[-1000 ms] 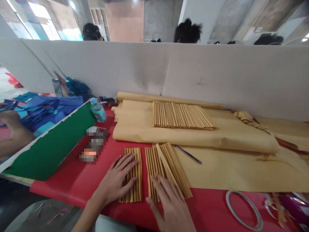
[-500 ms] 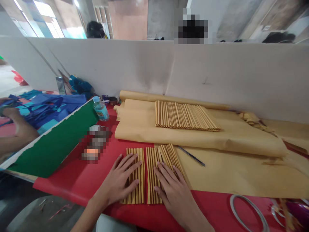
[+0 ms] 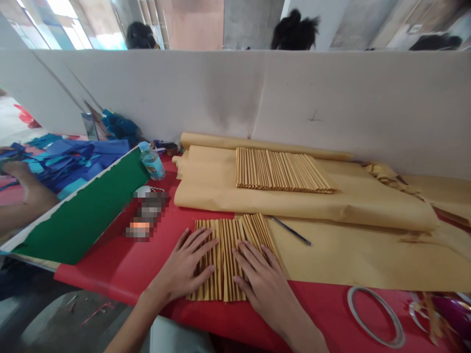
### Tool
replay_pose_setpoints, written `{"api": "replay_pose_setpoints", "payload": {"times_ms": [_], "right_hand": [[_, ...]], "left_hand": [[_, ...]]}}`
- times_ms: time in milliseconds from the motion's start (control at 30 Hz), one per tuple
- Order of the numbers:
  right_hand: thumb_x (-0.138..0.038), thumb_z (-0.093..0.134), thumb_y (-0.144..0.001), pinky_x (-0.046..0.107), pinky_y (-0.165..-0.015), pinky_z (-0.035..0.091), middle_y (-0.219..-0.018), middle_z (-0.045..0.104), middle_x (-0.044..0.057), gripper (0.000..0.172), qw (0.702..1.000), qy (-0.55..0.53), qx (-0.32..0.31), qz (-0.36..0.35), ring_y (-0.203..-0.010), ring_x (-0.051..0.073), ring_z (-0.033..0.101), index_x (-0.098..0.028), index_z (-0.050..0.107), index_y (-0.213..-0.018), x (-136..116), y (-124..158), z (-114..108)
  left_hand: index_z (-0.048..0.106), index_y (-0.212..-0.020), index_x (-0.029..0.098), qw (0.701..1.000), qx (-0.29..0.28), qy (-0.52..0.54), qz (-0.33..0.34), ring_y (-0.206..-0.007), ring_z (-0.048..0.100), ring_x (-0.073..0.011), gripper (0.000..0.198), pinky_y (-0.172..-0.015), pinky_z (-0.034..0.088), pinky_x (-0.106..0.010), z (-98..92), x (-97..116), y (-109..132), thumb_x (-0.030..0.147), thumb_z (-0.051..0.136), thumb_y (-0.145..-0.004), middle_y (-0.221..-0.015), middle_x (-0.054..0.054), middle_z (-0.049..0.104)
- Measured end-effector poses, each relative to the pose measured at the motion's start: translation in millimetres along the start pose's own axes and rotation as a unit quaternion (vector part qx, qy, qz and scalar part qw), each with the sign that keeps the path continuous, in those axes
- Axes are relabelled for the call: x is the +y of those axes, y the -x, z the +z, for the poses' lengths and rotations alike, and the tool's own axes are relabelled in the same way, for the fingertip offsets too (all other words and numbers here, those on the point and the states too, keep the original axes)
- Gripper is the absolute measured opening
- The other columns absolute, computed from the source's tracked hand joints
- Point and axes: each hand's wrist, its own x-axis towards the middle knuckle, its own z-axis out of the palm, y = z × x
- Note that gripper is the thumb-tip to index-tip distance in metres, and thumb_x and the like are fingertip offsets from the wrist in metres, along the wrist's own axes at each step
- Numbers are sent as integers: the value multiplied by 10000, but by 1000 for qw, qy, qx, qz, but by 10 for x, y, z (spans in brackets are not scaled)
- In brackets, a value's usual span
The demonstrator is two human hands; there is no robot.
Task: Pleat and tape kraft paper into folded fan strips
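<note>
Two pleated tan paper pieces lie side by side and touching on the red table near its front edge. My left hand lies flat on the left piece, fingers spread. My right hand lies flat on the right piece, fingers spread, covering part of a third pleated piece that fans out to the right. Both hands hold nothing.
A larger pleated stack rests on rolled tan paper further back. A thin dark pen-like tool lies right of my hands. A metal ring, a green board, a small bottle and a grey partition surround the area. Another person's arm is at far left.
The two pleated pieces, apart a second ago, now touch. My right hand moved up onto the right piece and both hands pushed the pieces together.
</note>
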Motion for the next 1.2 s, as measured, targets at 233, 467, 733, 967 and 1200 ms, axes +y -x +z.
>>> {"api": "replay_pose_setpoints", "payload": {"times_ms": [233,467,733,967,1200], "right_hand": [[-359,489,-1039,525,-1168,389,-1592,453,87,502,1000,-3,0,8,-1440,269,468,-197,490,-1514,-18,-4,18],[-359,495,-1040,527,-1171,378,-1590,452,98,489,1000,0,-11,9,-1443,274,461,-178,511,-1495,-25,-15,-9],[-308,497,-1030,546,-1172,380,-1598,440,105,489,1000,-17,-14,14,-1453,271,449,-173,503,-1500,-37,-22,-29],[-306,487,-1034,545,-1171,381,-1592,449,106,488,1000,-16,-14,11,-1451,276,451,-163,501,-1501,-40,-23,-29],[-309,481,-1039,534,-1182,370,-1593,454,90,493,999,-27,-4,16,-1459,260,442,-181,483,-1515,-38,-15,-21]], "left_hand": [[332,-1599,338,1000,-3,14,1,-1526,321,-297,615,-1258,244,-584,-32,30,-2,456,502,-1020,-1671,-21,340],[355,-1589,310,1000,-9,0,-15,-1543,289,-291,610,-1264,217,-582,-50,117,7,518,474,-1028,-1673,-36,334],[104,-1655,296,999,-47,-3,21,-1569,224,-307,915,-1275,174,-575,-65,278,228,682,532,-945,-1695,-45,262],[38,-1658,293,998,-47,0,36,-1572,202,-322,1042,-1236,323,-541,-79,270,263,657,639,-889,-1708,-62,200],[32,-1657,305,999,-38,18,20,-1561,248,-303,935,-1220,369,-519,-136,278,239,583,582,-954,-1699,-56,237]]}}
